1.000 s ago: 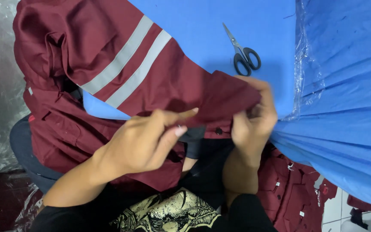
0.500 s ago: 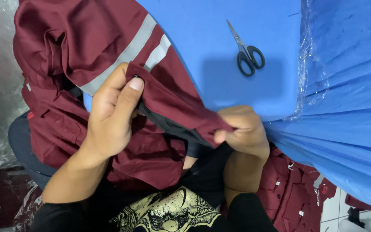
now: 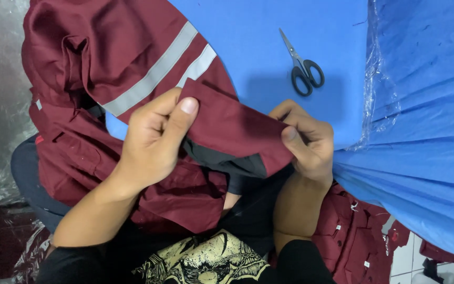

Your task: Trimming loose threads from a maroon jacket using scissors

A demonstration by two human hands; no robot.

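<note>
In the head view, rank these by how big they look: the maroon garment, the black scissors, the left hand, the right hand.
1. maroon garment, by far the largest
2. left hand and right hand: look alike, left perhaps slightly bigger; not ranked
3. black scissors, smallest, though farther from the camera

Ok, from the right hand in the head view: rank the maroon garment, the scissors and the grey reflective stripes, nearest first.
1. Maroon garment: pinched in the right hand, stretched across to the left hand.
2. Scissors: on the blue table, just above the right hand.
3. Grey reflective stripes: on the garment, upper left, beyond the left hand.
</note>
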